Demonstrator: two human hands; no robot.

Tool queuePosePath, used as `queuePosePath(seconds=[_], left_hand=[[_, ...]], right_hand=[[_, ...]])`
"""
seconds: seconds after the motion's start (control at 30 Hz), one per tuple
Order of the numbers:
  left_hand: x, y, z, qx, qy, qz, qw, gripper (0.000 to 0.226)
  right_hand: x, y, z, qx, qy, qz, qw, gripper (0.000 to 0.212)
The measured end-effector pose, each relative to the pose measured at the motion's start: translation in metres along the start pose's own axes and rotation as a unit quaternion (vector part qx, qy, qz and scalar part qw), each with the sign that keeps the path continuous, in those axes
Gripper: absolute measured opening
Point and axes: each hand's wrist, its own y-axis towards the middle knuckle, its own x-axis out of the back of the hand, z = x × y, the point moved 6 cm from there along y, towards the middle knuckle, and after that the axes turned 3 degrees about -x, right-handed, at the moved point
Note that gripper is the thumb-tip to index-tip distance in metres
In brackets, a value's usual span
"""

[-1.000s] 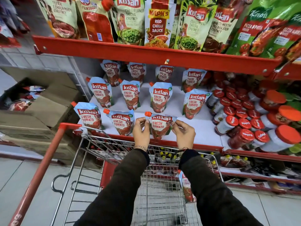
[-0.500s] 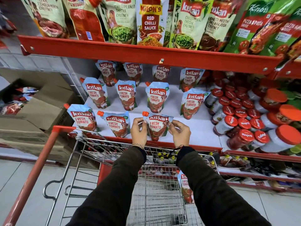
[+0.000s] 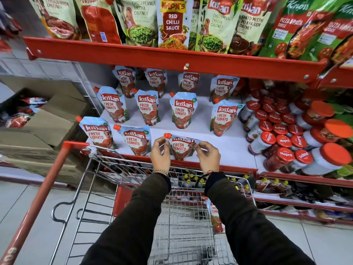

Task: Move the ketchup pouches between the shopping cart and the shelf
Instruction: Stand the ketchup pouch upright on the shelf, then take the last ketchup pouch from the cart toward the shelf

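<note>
Both grips pinch pouch (image 3: 183,150) top corners, left hand (image 3: 160,154) by cap, right hand (image 3: 207,156) opposite; settle base flat on shelf (image 3: 229,150), 3 o'clock of neighbour pouch (image 3: 134,140); release together.

- We see a blue-and-red ketchup pouch (image 3: 181,148) with an orange cap, upright at the white shelf's (image 3: 229,148) front edge.
- Ten more stand in rows.
- One pouch (image 3: 215,219) leans inside the wire shopping cart (image 3: 183,236).

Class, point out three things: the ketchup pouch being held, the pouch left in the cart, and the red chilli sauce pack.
held ketchup pouch (image 3: 181,150), head view, front label.
cart pouch (image 3: 215,217), head view, printed front.
red chilli sauce pack (image 3: 172,22), head view, label text.
</note>
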Motion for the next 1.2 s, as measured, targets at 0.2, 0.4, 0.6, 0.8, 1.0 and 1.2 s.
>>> queuePosePath(seconds=[0.2,0.4,0.6,0.8,1.0,1.2], left_hand=[[0.006,-0.027,-0.001,-0.014,-0.035,-0.023,0.999,0.036],[-0.004,-0.089,0.019,0.014,-0.023,-0.045,0.999,0.032],[-0.032,-0.155,0.071,0.081,0.054,0.046,0.994,0.023],[-0.056,-0.201,0.14,0.18,0.106,0.125,0.97,0.021],[-0.084,-0.236,0.218,0.289,0.169,0.189,0.923,0.03],[-0.123,-0.243,0.285,0.339,0.211,0.231,0.887,0.029]], right_hand=[[0.011,-0.011,-0.003,0.0,-0.004,0.012,1.0,0.022],[0.038,-0.035,-0.036,-0.008,-0.028,-0.001,1.0,0.023],[0.076,-0.066,-0.102,-0.094,-0.058,0.014,0.994,0.028],[0.127,-0.08,-0.188,-0.221,-0.092,-0.036,0.97,0.031],[0.142,-0.078,-0.267,-0.284,-0.191,0.001,0.94,0.043],[0.124,-0.058,-0.311,-0.24,-0.258,0.025,0.935,0.034]])
